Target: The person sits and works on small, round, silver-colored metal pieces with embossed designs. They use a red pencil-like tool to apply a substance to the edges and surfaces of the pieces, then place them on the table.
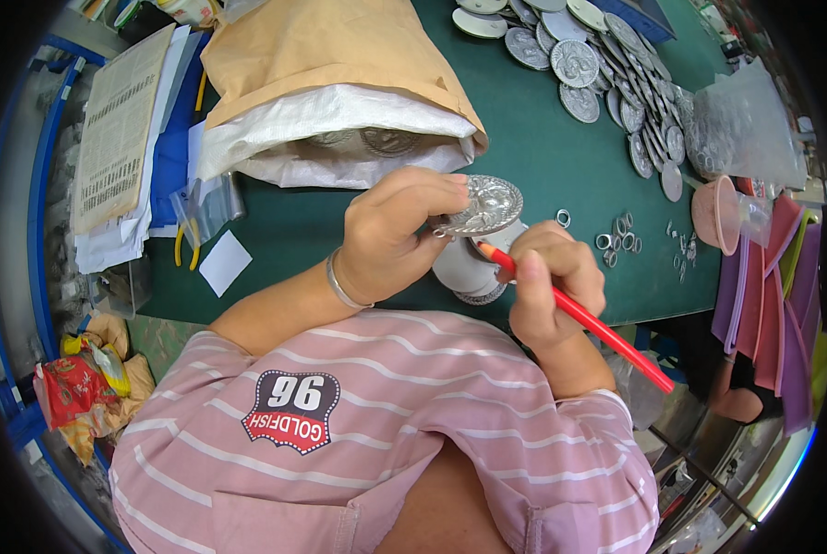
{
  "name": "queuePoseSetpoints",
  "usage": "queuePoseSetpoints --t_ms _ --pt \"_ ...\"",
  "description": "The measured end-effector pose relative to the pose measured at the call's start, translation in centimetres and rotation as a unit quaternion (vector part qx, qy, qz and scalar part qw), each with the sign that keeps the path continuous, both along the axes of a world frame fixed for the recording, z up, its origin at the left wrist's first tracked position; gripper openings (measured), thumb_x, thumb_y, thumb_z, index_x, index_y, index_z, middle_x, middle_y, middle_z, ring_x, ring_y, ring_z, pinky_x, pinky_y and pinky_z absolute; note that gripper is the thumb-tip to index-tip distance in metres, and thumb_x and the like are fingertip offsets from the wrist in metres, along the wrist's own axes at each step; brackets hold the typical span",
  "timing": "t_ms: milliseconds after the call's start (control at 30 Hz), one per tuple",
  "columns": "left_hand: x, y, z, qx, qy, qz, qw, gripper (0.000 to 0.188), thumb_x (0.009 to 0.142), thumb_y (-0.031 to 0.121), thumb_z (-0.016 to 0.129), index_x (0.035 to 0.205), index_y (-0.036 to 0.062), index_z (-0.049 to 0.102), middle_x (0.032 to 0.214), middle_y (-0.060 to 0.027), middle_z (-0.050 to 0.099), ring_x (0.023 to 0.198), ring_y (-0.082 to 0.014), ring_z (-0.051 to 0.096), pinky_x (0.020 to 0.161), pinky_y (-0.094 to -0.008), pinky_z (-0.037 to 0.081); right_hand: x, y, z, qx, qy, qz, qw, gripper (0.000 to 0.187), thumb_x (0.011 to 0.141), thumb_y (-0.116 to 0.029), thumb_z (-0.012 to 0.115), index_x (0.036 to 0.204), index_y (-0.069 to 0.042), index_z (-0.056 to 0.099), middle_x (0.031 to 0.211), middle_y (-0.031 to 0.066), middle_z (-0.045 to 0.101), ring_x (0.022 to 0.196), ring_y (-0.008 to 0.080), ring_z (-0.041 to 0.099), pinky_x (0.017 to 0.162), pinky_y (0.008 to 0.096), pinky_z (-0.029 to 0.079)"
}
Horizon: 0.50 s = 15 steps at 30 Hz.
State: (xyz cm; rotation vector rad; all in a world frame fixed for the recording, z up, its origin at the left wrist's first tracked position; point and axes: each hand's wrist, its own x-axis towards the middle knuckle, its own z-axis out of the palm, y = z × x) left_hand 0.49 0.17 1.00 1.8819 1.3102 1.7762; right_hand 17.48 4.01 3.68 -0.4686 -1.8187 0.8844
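Observation:
My left hand (386, 231) pinches a round silver medal (489, 205) by its left edge, tilted up over the table's near edge. It has a raised relief and a rope-like rim, with a small loop at its lower left. My right hand (556, 282) grips a red pencil (612, 340). The pencil's sharpened tip points at the underside of the medal; whether it touches is unclear. Just below the medal is a pale, rounded object (459, 275) with a patterned rim, partly covered by my hands; its kind is not plain.
A paper sack (330, 55) with a white lining holds more medals. Many silver medals (575, 65) are heaped at the far right. Small metal rings (621, 235) and a pink basket (715, 214) lie right. Papers (122, 129) and yellow-handled pliers (190, 245) are left; coloured ribbons (769, 295) hang right.

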Motion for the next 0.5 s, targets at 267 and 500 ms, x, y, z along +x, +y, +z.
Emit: queuePoseSetpoints --t_ms 267,500 --pt "-0.01 -0.1 -0.3 -0.018 0.002 0.005 1.0 0.036 0.056 -0.015 0.065 0.088 0.0021 0.06 0.083 -0.0118 0.061 0.079 -0.0272 0.063 0.065 -0.0323 0.051 -0.32 0.04 -0.01 0.029 0.014 0.002 0.999 0.013 0.077 0.006 0.057 0.075 -0.001 0.047 0.059 0.0078 0.056 0.05 0.018 0.053 0.049 0.0294 0.042" --pt "-0.12 -0.26 -0.1 -0.025 0.008 0.009 1.0 0.035 0.055 -0.015 0.065 0.085 0.0011 0.061 0.084 -0.0121 0.062 0.079 -0.0284 0.064 0.065 -0.032 0.052 -0.69 0.53 -0.1 0.069 -0.058 0.022 0.996 0.014 0.074 0.007 0.06 0.074 0.0 0.048 0.06 0.0092 0.056 0.048 0.0197 0.052 0.048 0.0307 0.04"
